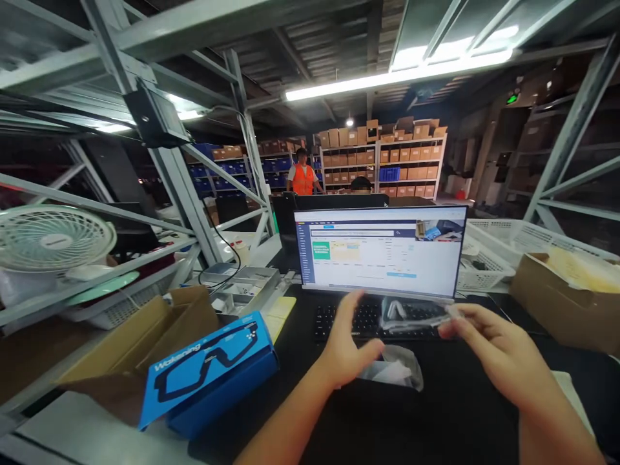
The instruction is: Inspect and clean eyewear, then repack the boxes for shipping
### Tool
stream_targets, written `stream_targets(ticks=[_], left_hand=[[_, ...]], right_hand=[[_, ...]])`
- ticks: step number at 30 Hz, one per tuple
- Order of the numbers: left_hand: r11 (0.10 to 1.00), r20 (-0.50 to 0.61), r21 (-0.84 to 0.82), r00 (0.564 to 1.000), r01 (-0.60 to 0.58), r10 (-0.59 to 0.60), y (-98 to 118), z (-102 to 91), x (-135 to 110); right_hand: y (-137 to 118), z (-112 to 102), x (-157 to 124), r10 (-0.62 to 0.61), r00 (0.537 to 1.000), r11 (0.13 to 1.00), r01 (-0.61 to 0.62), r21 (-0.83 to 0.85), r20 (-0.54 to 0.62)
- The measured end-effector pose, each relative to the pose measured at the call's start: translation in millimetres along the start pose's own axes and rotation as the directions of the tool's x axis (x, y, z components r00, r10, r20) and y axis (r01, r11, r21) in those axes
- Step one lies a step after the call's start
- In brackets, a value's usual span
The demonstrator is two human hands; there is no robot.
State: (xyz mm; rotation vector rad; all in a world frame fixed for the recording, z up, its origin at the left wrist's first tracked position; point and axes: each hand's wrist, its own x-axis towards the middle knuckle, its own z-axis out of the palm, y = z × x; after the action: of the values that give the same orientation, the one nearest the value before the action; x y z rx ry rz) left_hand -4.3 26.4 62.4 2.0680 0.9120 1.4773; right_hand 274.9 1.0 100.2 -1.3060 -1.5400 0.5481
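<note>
My right hand (498, 349) pinches the edge of a small clear plastic bag (411, 316) with a pale curved piece inside, held over the black keyboard (334, 320). To its left, my left hand (345, 349) has its thumb and fingers apart and holds nothing. Beneath and between the hands lies another clear plastic-wrapped item (404, 369) on the black desk mat, partly hidden by my left thumb. A blue box (213, 368) printed with a glasses outline and "Wakening" stands tilted to the left, its lid raised.
A lit monitor (378, 258) stands behind the keyboard. An open cardboard box (145, 342) is at left, another carton (566, 303) at right beside white baskets (498, 239). A green fan (53, 239) sits far left. A person in an orange vest (303, 179) stands near the back shelves.
</note>
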Motion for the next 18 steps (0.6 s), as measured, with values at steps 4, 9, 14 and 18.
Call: stream_targets(ticks=[4, 9, 14, 18], left_hand=[[0.980, 0.335, -0.074, 0.930, 0.183, -0.148, 8.0, -13.8, 2.2], [0.910, 0.327, -0.161, 0.890, 0.383, -0.316, 4.8, -17.6, 8.3], [0.822, 0.298, -0.274, 0.856, 0.500, -0.422, -3.3, -20.4, 15.6], [0.732, 0.290, -0.431, 0.849, 0.528, -0.442, -10.2, -22.9, 16.3]], right_hand=[[-12.1, 16.0, -8.8, -0.054, 0.975, 0.998, 0.058, -0.011, 0.214], [-24.3, 37.6, -13.9, -0.054, 0.959, 0.998, 0.056, 0.002, 0.280], [-27.3, 55.3, -9.4, -0.109, 0.958, 0.994, 0.112, 0.005, 0.265], [-28.4, 71.0, -3.1, -0.190, 0.942, 0.980, 0.198, -0.001, 0.278]])
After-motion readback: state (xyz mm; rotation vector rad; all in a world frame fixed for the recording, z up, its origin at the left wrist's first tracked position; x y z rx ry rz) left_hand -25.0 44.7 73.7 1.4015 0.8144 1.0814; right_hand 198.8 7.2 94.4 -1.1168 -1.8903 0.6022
